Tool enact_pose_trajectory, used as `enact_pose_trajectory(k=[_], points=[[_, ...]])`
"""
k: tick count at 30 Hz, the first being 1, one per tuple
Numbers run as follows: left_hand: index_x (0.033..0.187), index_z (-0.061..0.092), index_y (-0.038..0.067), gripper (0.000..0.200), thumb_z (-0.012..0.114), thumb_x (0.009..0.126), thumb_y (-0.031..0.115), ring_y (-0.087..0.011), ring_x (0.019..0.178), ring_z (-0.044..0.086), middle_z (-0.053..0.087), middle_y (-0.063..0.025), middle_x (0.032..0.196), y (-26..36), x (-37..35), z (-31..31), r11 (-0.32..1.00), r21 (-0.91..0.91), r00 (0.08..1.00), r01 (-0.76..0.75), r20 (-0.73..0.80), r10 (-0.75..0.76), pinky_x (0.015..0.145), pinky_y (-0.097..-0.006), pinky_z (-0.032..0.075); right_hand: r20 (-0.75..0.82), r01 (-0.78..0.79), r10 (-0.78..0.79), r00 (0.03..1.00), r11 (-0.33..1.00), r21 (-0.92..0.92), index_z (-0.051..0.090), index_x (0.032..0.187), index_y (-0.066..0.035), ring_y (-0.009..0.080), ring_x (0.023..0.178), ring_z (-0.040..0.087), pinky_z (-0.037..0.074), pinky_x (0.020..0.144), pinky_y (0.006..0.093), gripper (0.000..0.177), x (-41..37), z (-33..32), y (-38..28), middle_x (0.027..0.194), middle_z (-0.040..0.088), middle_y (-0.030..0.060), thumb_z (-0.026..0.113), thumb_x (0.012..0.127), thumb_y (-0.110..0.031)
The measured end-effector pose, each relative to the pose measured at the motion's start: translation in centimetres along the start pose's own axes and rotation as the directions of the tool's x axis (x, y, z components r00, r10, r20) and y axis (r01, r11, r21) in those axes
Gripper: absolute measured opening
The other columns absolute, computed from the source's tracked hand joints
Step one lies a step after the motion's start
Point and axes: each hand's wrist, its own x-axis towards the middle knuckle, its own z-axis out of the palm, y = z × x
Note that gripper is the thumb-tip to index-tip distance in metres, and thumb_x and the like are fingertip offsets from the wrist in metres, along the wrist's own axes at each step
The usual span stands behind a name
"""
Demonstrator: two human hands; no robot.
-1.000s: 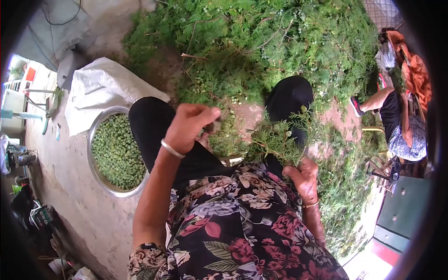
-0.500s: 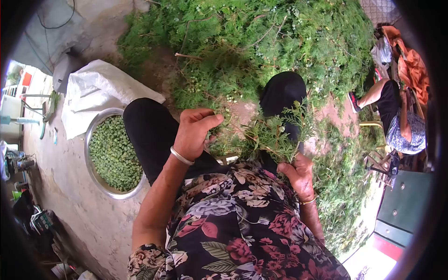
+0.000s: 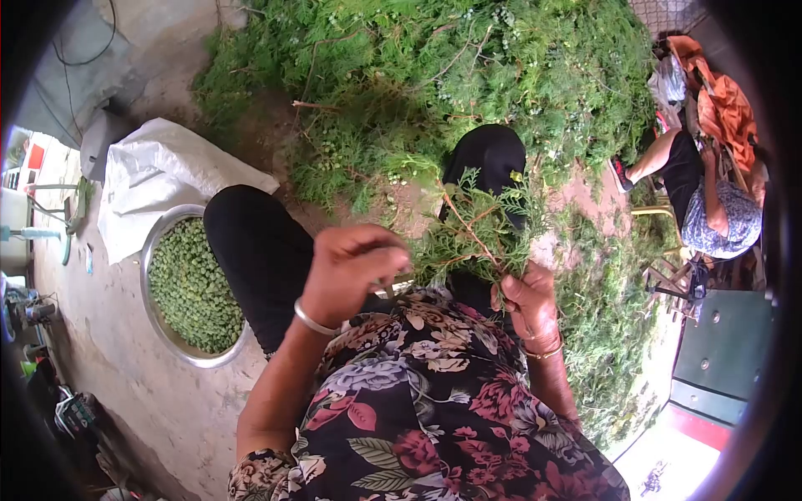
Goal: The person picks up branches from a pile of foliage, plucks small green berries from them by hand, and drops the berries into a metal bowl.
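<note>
My right hand (image 3: 532, 305) grips a leafy green conifer branch (image 3: 480, 230) by its brown stem, low in front of my body. The branch's flat, scaly sprays spread up and to the left, over my knee and lap. Just left of the branch is my left hand (image 3: 355, 271), slightly blurred, with its fingers curled in. Whatever its fingers may hold is hidden. Further left, beside my leg, a round metal basin (image 3: 151, 288) holds a heap of small green cones (image 3: 194, 288).
A big pile of cut conifer branches (image 3: 401, 71) covers the ground ahead. More greenery (image 3: 601, 334) lies to my right. A white sack (image 3: 171, 171) lies behind the basin. Another person (image 3: 720, 219) sits at the far right near orange cloth (image 3: 727, 108).
My left hand has come lower and nearer my body, its fingers still curled. The branch in my right hand has turned, showing more of its stem. The view has shifted slightly.
</note>
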Motion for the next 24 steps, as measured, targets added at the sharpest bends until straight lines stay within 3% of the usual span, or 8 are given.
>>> enact_pose_trajectory(k=[5,8,10,12,13,14,16,24], points=[[0.085,0.066,-0.005,0.009,0.069,0.079,0.001,-0.0044,0.059,0.058,0.065,-0.0043,0.068,0.6,-0.1,3.2,0.891,0.419,0.976,-0.174,0.195,0.099,0.054,-0.0198,0.045,-0.013,0.016,-0.015,1.000,0.996,0.085,0.059,0.099,0.001,0.0112,0.053,0.053,0.035,0.045,0.0206,0.022,-0.2,1.6,-0.7,0.069,0.063,0.0090,0.065,0.088,-0.017],[0.085,0.066,-0.005,0.010,0.070,0.078,0.002,-0.0049,0.062,0.059,0.065,-0.0045,0.068,0.0,-0.9,2.9,0.895,0.446,0.965,-0.036,0.249,-0.085,0.056,-0.0209,0.046,-0.023,0.052,-0.048,0.999,0.977,0.207,0.059,0.097,0.001,0.0136,0.053,0.053,0.038,0.048,0.0223,0.024,-0.2,2.8,-0.7,0.069,0.063,0.0109,0.064,0.089,-0.021],[0.084,0.066,-0.005,0.009,0.069,0.079,0.001,-0.0062,0.064,0.059,0.065,-0.0035,0.070,-1.4,-1.0,2.1,0.848,0.519,0.960,-0.105,0.274,-0.049,0.058,-0.0215,0.046,-0.017,0.050,-0.047,0.999,0.963,0.265,0.058,0.101,0.001,0.0142,0.054,0.054,0.040,0.052,0.0241,0.027,-0.2,3.2,-0.6,0.069,0.063,0.0113,0.063,0.089,-0.023],[0.081,0.065,-0.004,0.008,0.067,0.081,0.004,-0.0082,0.062,0.059,0.063,-0.0037,0.067,-2.6,-1.2,1.6,0.921,0.389,0.998,0.024,0.038,-0.041,0.055,-0.0228,0.046,-0.005,0.062,-0.062,0.998,0.964,0.260,0.058,0.102,0.001,0.0142,0.055,0.054,0.041,0.052,0.0248,0.028,-0.1,3.3,-0.4,0.069,0.062,0.0113,0.063,0.089,-0.023],[0.089,0.065,-0.003,0.011,0.066,0.081,0.004,-0.0083,0.062,0.059,0.060,-0.0016,0.067,-3.9,-1.4,0.9,0.961,0.208,0.983,0.180,-0.081,-0.167,0.053,-0.0213,0.044,0.002,0.075,-0.078,0.997,0.965,0.253,0.058,0.103,0.001,0.0143,0.056,0.054,0.041,0.053,0.0255,0.028,0.0,3.4,-0.3,0.069,0.062,0.0113,0.062,0.089,-0.022],[0.089,0.065,-0.003,0.011,0.066,0.081,0.004,-0.0083,0.062,0.059,0.060,-0.0016,0.067,-4.1,-1.3,0.8,0.961,0.209,0.983,0.179,-0.089,-0.164,0.053,-0.0213,0.044,0.010,0.072,-0.077,0.997,0.964,0.255,0.058,0.103,0.001,0.0143,0.056,0.054,0.041,0.053,0.0255,0.028,0.0,3.4,-0.2,0.069,0.062,0.0113,0.062,0.089,-0.022],[0.097,0.060,-0.004,0.018,0.066,0.082,0.003,-0.0104,0.061,0.059,0.063,-0.0062,0.077,-4.2,-0.8,1.0,0.978,-0.177,0.965,0.109,-0.216,-0.146,0.048,-0.0224,0.039,-0.007,0.063,-0.063,0.998,0.968,0.242,0.058,0.105,0.002,0.0144,0.057,0.054,0.041,0.053,0.0257,0.029,-0.1,3.4,0.0,0.068,0.061,0.0106,0.062,0.089,-0.021],[0.087,0.060,-0.003,0.009,0.063,0.086,0.006,-0.0084,0.054,0.053,0.062,-0.0055,0.072,-3.5,-0.3,1.0,0.978,-0.180,0.993,0.107,-0.036,-0.115,0.045,-0.0208,0.036,0.049,0.017,-0.030,0.998,0.968,0.249,0.058,0.103,0.004,0.0174,0.061,0.058,0.046,0.059,0.0287,0.020,-0.5,3.5,0.3,0.072,0.062,0.0119,0.061,0.089,-0.011]])
